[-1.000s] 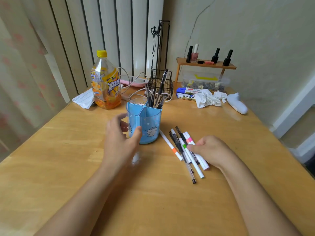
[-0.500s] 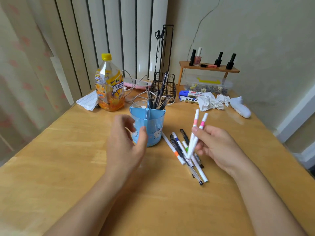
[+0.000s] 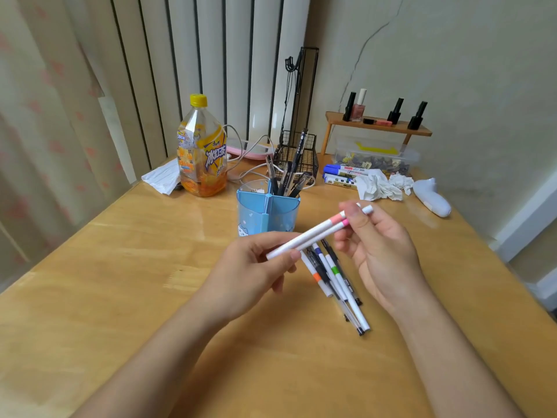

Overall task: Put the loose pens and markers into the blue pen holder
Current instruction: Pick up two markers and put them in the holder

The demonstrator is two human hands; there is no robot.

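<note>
The blue pen holder [image 3: 281, 217] stands mid-table with several dark pens [image 3: 287, 176] upright in its back compartment. Two white markers with pink bands [image 3: 313, 233] are held level in front of it. My right hand [image 3: 376, 251] pinches their capped ends. My left hand [image 3: 253, 273] grips their other ends between thumb and fingers. Below the hands, several loose pens and markers [image 3: 334, 279] lie together on the wooden table [image 3: 120, 282], with orange, blue and green bands.
An orange drink bottle [image 3: 202, 152] stands left of the holder, folded paper [image 3: 161, 178] beside it. Behind are a black wire basket [image 3: 297, 155], cables, boxed markers [image 3: 340, 173], crumpled tissue [image 3: 376, 185], a white sock [image 3: 431, 200] and a small wooden shelf [image 3: 379, 128] with nail polish.
My right hand lifted two pink-banded markers off the table pile and tipped them level. My left hand left the holder's side and took hold of their other ends.
</note>
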